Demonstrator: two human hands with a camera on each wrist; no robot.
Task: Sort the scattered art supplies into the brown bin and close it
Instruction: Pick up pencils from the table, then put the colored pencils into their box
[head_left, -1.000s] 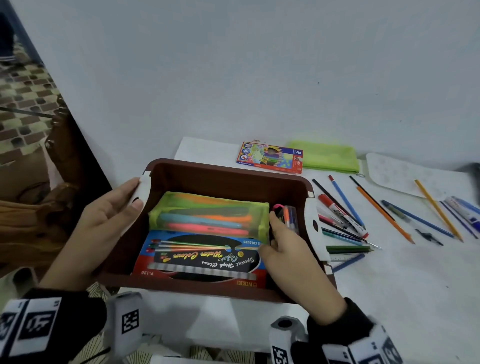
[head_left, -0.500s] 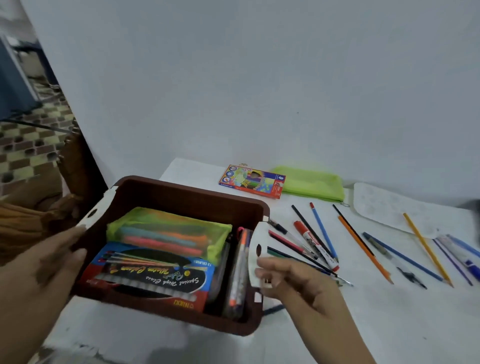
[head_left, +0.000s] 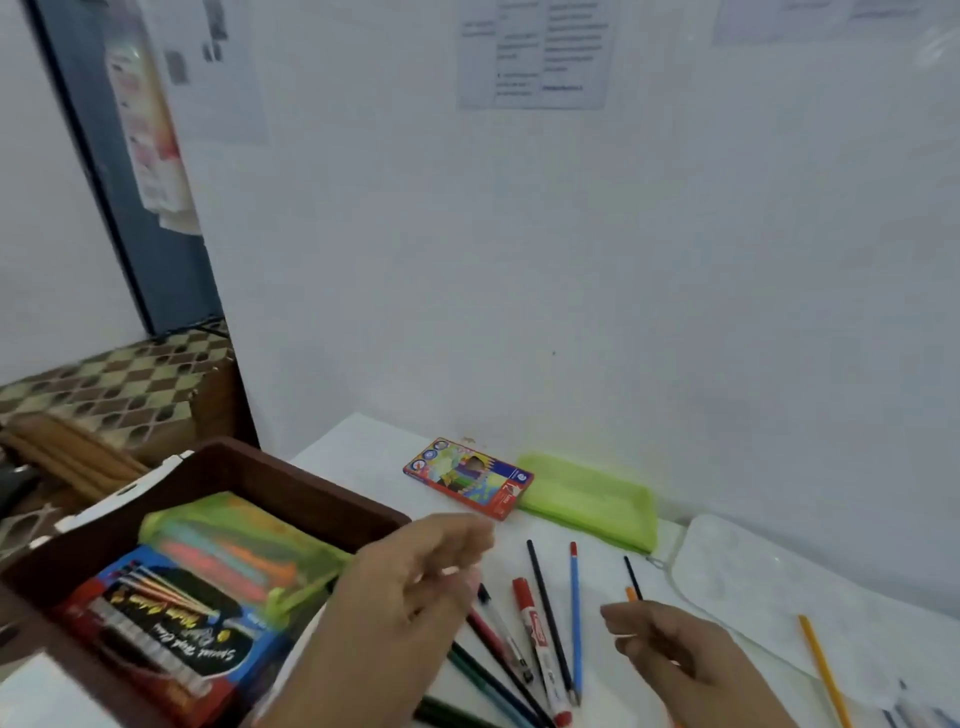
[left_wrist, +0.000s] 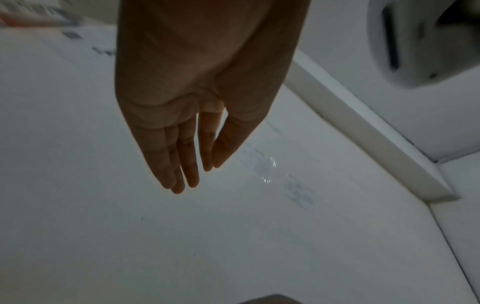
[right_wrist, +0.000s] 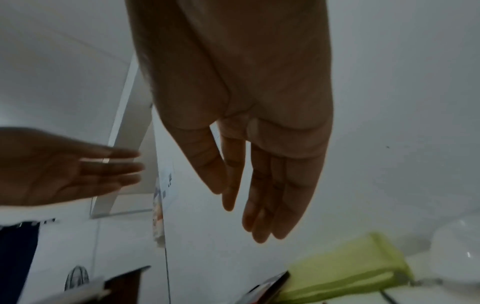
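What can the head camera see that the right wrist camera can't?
Only the head view shows the loose pencils and pens on the table, the red marker, the colour pencil box and what lies in the brown bin. Only the right wrist view shows the right hand from the palm side, fingers straight. Both show the green pouch, the left hand and the white wall.

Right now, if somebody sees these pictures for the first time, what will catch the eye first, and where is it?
Two bare hands hang empty above the white table: the left hand beside the brown bin, the right hand over the loose pens and pencils. The bin, at the left, is open and holds a paint box and a green pouch. A colourful pencil box lies by the wall.
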